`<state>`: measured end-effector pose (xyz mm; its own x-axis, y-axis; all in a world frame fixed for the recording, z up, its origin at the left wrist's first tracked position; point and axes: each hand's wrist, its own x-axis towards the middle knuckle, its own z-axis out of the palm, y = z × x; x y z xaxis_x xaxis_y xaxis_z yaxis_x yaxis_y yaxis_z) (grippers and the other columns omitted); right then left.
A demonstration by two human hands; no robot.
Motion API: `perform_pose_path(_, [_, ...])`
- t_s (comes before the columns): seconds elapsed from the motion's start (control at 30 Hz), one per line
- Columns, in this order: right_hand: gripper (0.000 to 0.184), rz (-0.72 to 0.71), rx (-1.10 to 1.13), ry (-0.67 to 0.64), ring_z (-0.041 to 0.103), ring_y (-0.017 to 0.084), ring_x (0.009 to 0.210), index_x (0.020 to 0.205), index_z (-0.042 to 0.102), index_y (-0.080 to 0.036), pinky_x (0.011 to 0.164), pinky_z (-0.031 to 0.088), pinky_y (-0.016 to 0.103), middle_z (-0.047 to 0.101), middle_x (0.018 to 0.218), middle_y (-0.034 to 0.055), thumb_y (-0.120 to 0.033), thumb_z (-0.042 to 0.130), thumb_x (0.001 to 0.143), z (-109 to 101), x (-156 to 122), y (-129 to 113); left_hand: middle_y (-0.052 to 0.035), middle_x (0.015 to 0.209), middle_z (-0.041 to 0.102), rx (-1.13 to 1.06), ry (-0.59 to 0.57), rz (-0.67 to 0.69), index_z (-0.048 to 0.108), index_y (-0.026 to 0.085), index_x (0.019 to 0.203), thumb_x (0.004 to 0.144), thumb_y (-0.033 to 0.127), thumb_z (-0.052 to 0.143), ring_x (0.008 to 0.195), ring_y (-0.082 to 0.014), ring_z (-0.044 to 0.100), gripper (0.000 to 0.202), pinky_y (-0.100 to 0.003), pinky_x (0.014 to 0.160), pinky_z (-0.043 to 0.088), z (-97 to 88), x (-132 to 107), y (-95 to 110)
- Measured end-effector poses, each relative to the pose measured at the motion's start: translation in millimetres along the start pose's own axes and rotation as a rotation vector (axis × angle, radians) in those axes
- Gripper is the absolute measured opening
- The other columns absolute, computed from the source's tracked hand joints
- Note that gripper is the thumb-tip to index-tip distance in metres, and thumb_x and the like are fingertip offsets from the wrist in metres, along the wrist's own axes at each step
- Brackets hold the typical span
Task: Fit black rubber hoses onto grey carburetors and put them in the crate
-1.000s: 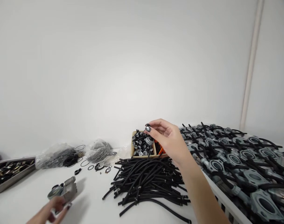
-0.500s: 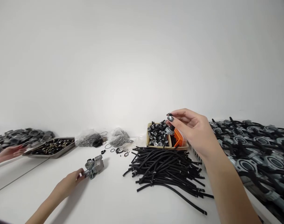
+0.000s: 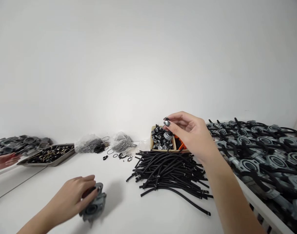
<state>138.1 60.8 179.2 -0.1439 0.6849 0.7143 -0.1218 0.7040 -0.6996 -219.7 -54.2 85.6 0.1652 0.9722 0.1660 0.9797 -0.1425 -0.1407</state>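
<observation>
My left hand (image 3: 72,196) grips a grey metal carburetor (image 3: 97,203) over the white table at lower left. Its fingers wrap over the top, and a round bore shows on the near side. Raised at centre right, my right hand (image 3: 193,135) pinches a small grey cap with a black stem (image 3: 168,135) between thumb and fingers. Behind that cap stands a cream bin (image 3: 163,150) with a heap of similar caps. Orange pieces (image 3: 179,143) lie in the bin's right part, partly covered by my hand. Below is a pile of black rubber hoses (image 3: 168,172).
Several carburetors with hoses (image 3: 250,165) fill a crate on the right. Bags of small parts (image 3: 121,141) and black rings (image 3: 105,158) lie near the wall. Leftward are a tray of small parts (image 3: 57,161), grey castings (image 3: 21,143) and another person's hand (image 3: 4,162).
My left hand has brought the carburetor nearer and turned it, with the fingers now over its top. My right hand, still pinching the cap, has shifted slightly left in view. The camera view has shifted too.
</observation>
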Motion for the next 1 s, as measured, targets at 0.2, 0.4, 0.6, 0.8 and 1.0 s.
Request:
perform_pose_path(0.2, [0.01, 0.015, -0.077, -0.111, 0.07, 0.018, 0.088, 0.093, 0.068, -0.024, 0.08, 0.055, 0.033, 0.073, 0.088, 0.0009, -0.028, 0.065, 0.084, 9, -5, 2, -0.0012, 0.074, 0.057, -0.192, -0.176, 0.246, 0.048, 0.021, 0.069, 0.095, 0.034, 0.036, 0.066, -0.0158, 0.052, 0.032, -0.029, 0.063, 0.032, -22.4, 3, 91])
perform_pose_path(0.4, [0.012, -0.028, -0.096, -0.208, 0.069, 0.017, 0.093, 0.099, 0.067, -0.025, 0.083, 0.055, 0.033, 0.073, 0.096, 0.0011, -0.028, 0.06, 0.089, 7, -10, -6, 0.0005, 0.069, 0.055, -0.156, -0.153, 0.407, 0.041, 0.02, 0.063, 0.088, 0.029, 0.042, 0.061, -0.0155, 0.047, 0.027, -0.031, 0.061, 0.03, -27.6, 32, 142])
perform_pose_path(0.6, [0.014, -0.079, -0.078, -0.225, 0.068, 0.016, 0.096, 0.1, 0.066, -0.024, 0.086, 0.053, 0.032, 0.073, 0.098, 0.0008, -0.024, 0.055, 0.091, 4, -9, -10, 0.0002, 0.067, 0.055, -0.09, -0.052, 0.46, 0.045, 0.02, 0.062, 0.087, 0.03, 0.042, 0.055, -0.0146, 0.043, 0.027, -0.032, 0.057, 0.027, -18.2, 54, 157])
perform_pose_path(0.8, [0.016, -0.079, -0.084, -0.213, 0.068, 0.018, 0.096, 0.102, 0.067, -0.025, 0.086, 0.053, 0.033, 0.073, 0.099, 0.0008, -0.026, 0.054, 0.092, 0, -9, -12, -0.0017, 0.068, 0.058, -0.085, -0.059, 0.502, 0.051, 0.021, 0.063, 0.087, 0.029, 0.043, 0.057, -0.0159, 0.048, 0.027, -0.032, 0.058, 0.029, -6.3, 63, 166])
perform_pose_path(1.0, [0.015, -0.079, -0.102, -0.196, 0.068, 0.018, 0.095, 0.101, 0.068, -0.026, 0.087, 0.052, 0.033, 0.073, 0.097, 0.0004, -0.026, 0.055, 0.092, -2, -10, -14, -0.0034, 0.074, 0.059, -0.119, -0.044, 0.468, 0.053, 0.02, 0.069, 0.089, 0.031, 0.044, 0.061, -0.0176, 0.051, 0.025, -0.033, 0.06, 0.033, -3.4, 65, 171])
